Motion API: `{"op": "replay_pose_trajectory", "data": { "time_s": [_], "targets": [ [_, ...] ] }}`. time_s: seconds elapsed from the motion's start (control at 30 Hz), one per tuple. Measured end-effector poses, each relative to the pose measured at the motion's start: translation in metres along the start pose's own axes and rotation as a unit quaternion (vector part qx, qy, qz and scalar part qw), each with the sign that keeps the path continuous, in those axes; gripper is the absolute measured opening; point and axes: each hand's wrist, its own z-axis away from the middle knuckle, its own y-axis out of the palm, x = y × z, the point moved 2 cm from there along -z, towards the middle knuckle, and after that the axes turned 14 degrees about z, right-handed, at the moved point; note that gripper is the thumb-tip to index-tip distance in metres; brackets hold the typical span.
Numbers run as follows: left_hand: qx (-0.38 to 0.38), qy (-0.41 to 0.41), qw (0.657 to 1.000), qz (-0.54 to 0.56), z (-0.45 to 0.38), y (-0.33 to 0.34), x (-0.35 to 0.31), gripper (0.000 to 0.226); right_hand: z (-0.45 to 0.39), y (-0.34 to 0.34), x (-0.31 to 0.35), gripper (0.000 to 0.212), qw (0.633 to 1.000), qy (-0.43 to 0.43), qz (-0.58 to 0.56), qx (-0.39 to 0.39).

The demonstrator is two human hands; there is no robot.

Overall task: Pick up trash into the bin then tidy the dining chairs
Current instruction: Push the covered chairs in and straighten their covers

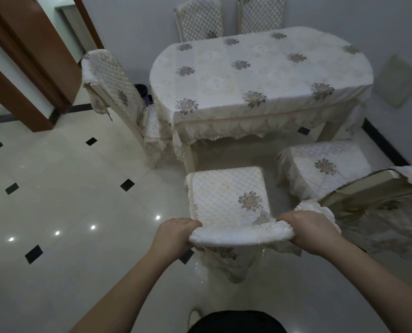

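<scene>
Centrally, dining table [260, 75] under floral tablecloth, upper middle of frame. Nearest dining chair [226, 195] below it, lower centre, seat facing table. Left hand [176, 233] and right hand [308, 229] each grasp its cloth-covered backrest top. No bin discernible.

No legible text — none anywhere.

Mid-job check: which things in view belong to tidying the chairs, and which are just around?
Job:
- near chair, its top gripped by left hand and right hand
- right chair
- left chair
- two far chairs
- table

Just around:
- dark object behind the table's left end
- door frame
</scene>
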Motion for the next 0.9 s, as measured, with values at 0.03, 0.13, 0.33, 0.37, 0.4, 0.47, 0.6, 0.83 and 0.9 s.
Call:
{"op": "replay_pose_trajectory", "data": {
  "time_s": [0.03, 0.13, 0.33, 0.37, 0.4, 0.47, 0.6, 0.83, 0.9],
  "targets": [
    [0.005, 0.004, 1.0, -0.008, -0.008, -0.001, -0.007, 0.018, -0.003, 0.001, -0.007, 0.007, 1.0, 0.005, -0.002, 0.001],
    [0.003, -0.004, 0.999, -0.037, -0.03, -0.005, -0.019, 0.028, -0.018, 0.004, -0.026, 0.006, 1.0, 0.022, 0.008, -0.01],
    [0.031, -0.073, 0.996, -0.044, -0.069, -0.007, -0.02, 0.017, -0.051, 0.001, -0.05, 0.014, 0.997, 0.038, -0.021, -0.06],
    [0.045, -0.085, 0.994, -0.051, -0.076, -0.008, -0.02, 0.019, -0.057, -0.001, -0.053, 0.017, 0.997, 0.037, -0.019, -0.066],
    [0.049, -0.094, 0.993, -0.053, -0.083, -0.009, -0.018, 0.02, -0.062, -0.005, -0.054, 0.019, 0.997, 0.037, -0.019, -0.07],
    [0.049, -0.103, 0.992, -0.057, -0.093, -0.011, -0.012, 0.021, -0.072, -0.009, -0.057, 0.02, 0.996, 0.041, -0.025, -0.073],
    [0.078, -0.115, 0.989, -0.055, -0.116, -0.009, 0.008, 0.021, -0.093, -0.013, -0.059, 0.02, 0.996, 0.043, -0.034, -0.072],
    [0.035, -0.055, 0.996, -0.064, -0.162, -0.008, 0.044, 0.018, -0.144, -0.024, -0.073, 0.018, 0.996, 0.039, -0.014, -0.084],
    [0.032, -0.039, 0.996, -0.075, -0.174, -0.008, 0.054, 0.023, -0.159, -0.025, -0.077, 0.019, 0.996, 0.033, -0.006, -0.084]
  ]
}}
